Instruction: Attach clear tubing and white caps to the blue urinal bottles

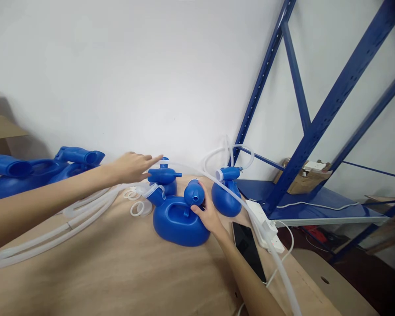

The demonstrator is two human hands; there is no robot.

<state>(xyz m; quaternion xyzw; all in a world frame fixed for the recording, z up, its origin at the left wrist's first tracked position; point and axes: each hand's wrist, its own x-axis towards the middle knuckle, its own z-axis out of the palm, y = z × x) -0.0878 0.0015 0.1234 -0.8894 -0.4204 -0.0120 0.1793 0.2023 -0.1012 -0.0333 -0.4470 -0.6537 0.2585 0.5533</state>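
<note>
My right hand point(208, 211) is wrapped round a blue bulb-shaped part point(194, 193) with a small nozzle, held over a blue bottle point(181, 226) with a handle opening. A clear plastic piece point(151, 190) sits at the bottle's neck. My left hand point(136, 167) reaches out with its fingers stretched, close to a second blue container point(164, 175) behind, which has a side nozzle and an upright piece on top. Nothing shows in my left hand. White rings point(137, 209) lie on the table left of the bottle.
Blue bottles point(23, 177) and coiled translucent tubes point(85, 219) are on the left. To the right are another blue bottle point(226, 199), a long tube point(250, 210), a phone point(248, 250), a power strip point(265, 226) and a blue metal shelf point(299, 210).
</note>
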